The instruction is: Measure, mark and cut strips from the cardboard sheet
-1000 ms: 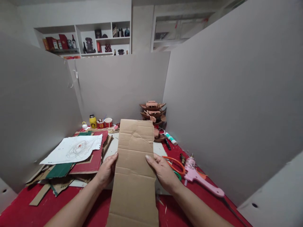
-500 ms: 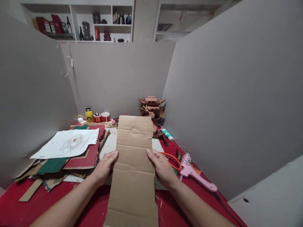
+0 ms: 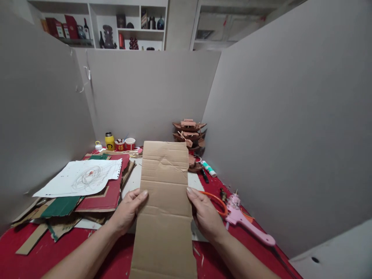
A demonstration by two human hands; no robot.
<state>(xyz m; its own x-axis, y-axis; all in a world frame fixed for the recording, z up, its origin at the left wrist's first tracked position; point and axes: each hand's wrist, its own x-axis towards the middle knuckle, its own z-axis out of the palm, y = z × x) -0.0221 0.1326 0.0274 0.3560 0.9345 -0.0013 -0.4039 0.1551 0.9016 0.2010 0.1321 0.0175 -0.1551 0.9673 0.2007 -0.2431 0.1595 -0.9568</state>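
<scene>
A long strip of brown corrugated cardboard with several crosswise creases is held up in front of me, its near end running out of the bottom of the view. My left hand grips its left edge, thumb on the front face. On the opposite edge my right hand pinches it the same way, the other fingers hidden behind. Just beyond the right hand lie orange-handled scissors and a pink glue gun.
Left stands a pile of cardboard topped by a scribbled paper sheet. Behind are a yellow bottle, paper cups and stacked model boats. A glue bottle and black marker lie right. Grey panels enclose the red table.
The view has shifted slightly. Both hands sit a little lower in the picture, still gripping the cardboard, and the right hand appears slightly further right.
</scene>
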